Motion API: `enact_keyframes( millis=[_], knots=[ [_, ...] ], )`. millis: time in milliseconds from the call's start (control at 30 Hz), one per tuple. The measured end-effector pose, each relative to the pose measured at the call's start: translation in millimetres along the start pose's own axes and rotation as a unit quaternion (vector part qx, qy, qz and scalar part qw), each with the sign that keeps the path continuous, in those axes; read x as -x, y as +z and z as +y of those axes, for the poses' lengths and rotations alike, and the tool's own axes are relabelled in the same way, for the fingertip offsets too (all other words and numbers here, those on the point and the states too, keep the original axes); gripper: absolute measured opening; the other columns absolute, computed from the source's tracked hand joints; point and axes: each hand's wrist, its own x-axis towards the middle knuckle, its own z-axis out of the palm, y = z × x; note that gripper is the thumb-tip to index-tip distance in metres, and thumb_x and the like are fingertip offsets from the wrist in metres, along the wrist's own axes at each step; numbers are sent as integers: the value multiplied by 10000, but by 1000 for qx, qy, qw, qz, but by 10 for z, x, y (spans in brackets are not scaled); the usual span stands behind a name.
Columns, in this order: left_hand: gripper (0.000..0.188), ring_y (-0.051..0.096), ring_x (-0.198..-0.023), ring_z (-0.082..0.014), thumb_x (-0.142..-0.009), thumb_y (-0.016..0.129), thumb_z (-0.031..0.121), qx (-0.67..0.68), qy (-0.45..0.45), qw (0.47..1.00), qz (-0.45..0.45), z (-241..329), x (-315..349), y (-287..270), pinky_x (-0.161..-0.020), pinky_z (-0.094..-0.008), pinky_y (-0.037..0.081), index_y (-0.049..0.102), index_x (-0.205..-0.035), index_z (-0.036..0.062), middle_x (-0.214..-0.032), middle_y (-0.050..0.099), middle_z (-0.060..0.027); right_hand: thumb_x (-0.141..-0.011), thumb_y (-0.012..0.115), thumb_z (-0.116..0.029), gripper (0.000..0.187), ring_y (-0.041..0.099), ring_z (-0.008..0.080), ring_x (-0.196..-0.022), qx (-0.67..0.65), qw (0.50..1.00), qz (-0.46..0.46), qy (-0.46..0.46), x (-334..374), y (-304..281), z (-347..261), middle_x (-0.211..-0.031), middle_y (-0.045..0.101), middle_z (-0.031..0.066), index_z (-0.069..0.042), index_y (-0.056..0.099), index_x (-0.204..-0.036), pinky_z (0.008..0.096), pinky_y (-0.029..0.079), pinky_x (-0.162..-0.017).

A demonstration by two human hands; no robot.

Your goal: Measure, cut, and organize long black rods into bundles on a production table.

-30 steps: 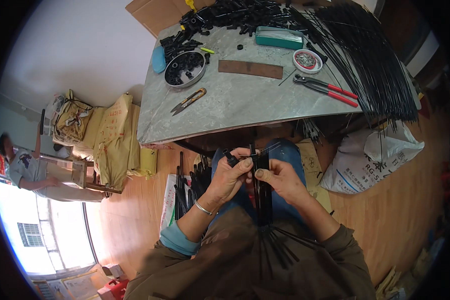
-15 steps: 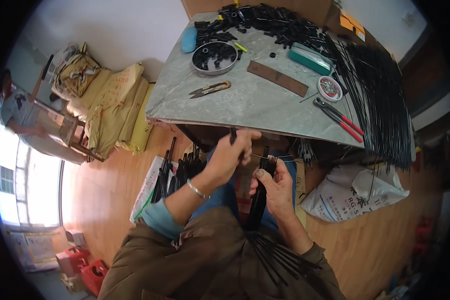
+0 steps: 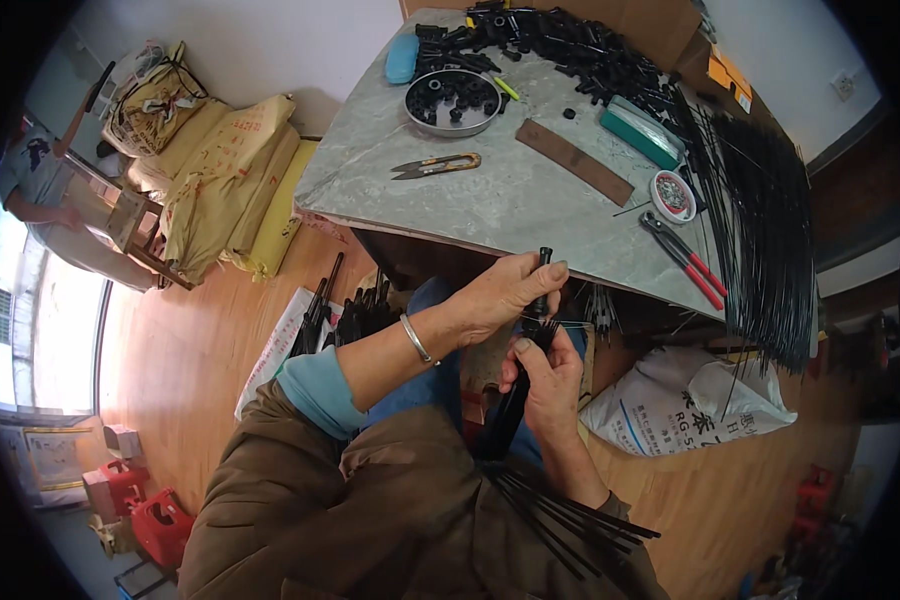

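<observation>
Gripping a black tubular piece between thumb and fingers, the left hand is working at the centre of the frame, clamped on the piece. Right hand, just below, is closing around the upper part of a black bundle, thumb lying across its front. Bundle is slanting down toward lower centre, thin black rods fanning out from its lower end. Piece is standing directly above the bundle's top; cannot tell whether the two are touching. Table is filling upper centre: snips are lying left of a brown bar; a round metal pan is holding small black parts; red-handled pliers are resting near the right edge. White sack is slumping at lower right.
</observation>
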Motion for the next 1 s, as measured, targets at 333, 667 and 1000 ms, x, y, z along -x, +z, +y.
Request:
enact_keyframes(
  millis=[333,667,1000],
  knots=[
    [340,580,-796,-88,-938,575,335,13,-19,999,25,118,19,-123,-713,-219,500,584,-1087,30,-860,601,-27,-879,585,-91,110,528,117,-546,-24,1000,1,10,-49,-8,-7,-747,543,58,-17,519,-928,251,452,-458],
    [292,580,-843,-82,-966,532,274,-37,12,999,-17,55,71,-174,-754,-233,490,591,-1115,30,-916,630,-29,-885,578,-95,105,523,115,-542,-33,999,6,15,-64,-30,18,-756,543,57,-25,505,-913,252,448,-451],
    [324,585,-876,-100,-964,533,295,74,15,996,-43,-18,81,-177,-821,-243,472,592,-1106,10,-931,630,-46,-886,570,-87,98,521,122,-540,-44,999,-2,17,-63,-62,27,-763,542,62,-23,506,-925,258,445,-445]
  ],
)
